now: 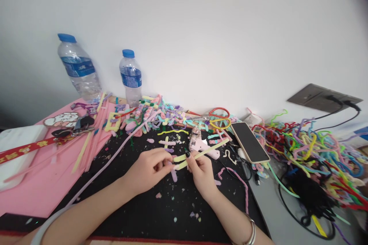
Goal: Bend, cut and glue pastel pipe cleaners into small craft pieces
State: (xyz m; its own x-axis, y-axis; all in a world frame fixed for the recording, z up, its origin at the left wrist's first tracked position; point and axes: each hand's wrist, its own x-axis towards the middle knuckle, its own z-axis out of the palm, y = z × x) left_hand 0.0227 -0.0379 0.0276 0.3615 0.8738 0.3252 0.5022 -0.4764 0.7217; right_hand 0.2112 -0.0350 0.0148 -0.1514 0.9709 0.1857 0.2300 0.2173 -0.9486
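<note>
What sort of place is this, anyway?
Most likely a craft workspace: a tangle of colourful fuzzy stems lies at the right, with scissors and what looks like a glue gun nearer the middle.

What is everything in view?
Wall: one, white, back
Sockets: one double panel, grey, wall's right
Bottles: two, clear, blue caps, by wall
Mat: one, black, centre
Glue gun: one, pale pink, on mat
Scissors: one, red-yellow handles, behind glue gun
Phone: one, dark screen, right of glue gun
Fuzzy stems: many, mixed, mostly back and right
Strip: one or two, yellow, centre
Sheet: one, pink, left
Strap: one, red, far left
Cord bundle: one, black, right
Bracelet: one, silver, right wrist
Left grip: one, bare, at strip's left ends
Right grip: one, dark nail, pinching strip
</note>
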